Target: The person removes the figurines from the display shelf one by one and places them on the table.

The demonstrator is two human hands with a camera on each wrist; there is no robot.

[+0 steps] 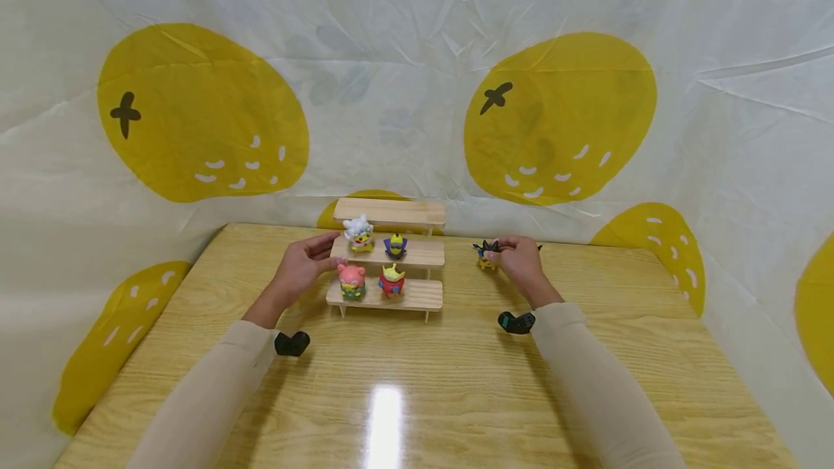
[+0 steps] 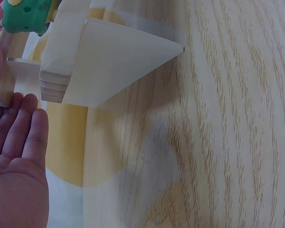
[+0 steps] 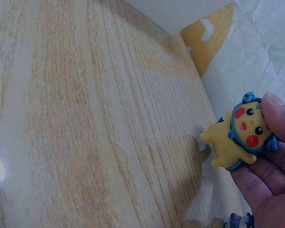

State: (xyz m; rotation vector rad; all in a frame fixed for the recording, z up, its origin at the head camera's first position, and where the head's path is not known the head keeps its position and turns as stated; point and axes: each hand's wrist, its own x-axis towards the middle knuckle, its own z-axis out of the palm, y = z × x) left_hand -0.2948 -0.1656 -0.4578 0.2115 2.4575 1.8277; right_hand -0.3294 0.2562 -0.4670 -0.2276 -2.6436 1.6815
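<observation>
At the left end of a tiered wooden shelf [image 1: 410,299], my left hand [image 1: 301,270] holds the middle board, thumb in front and fingers behind. The left wrist view shows this hand [image 2: 19,156] beside the board ends, its fingers nearly straight. My right hand [image 1: 521,266] pinches a small yellow figure [image 1: 485,262] right of the shelf. In the right wrist view the figure [image 3: 223,142] has a blue hood and red cheeks, and sits between the thumb and fingers of my hand [image 3: 275,180], tilted, just over the table.
On the middle board stand a white-haired figure [image 1: 360,234] and a purple-caped one [image 1: 395,246]. The bottom board bears a pink figure [image 1: 352,282] and a red one [image 1: 392,282]. Another small figure [image 3: 240,221] is partly visible below my right hand. A patterned cloth hangs behind the table [image 1: 456,382].
</observation>
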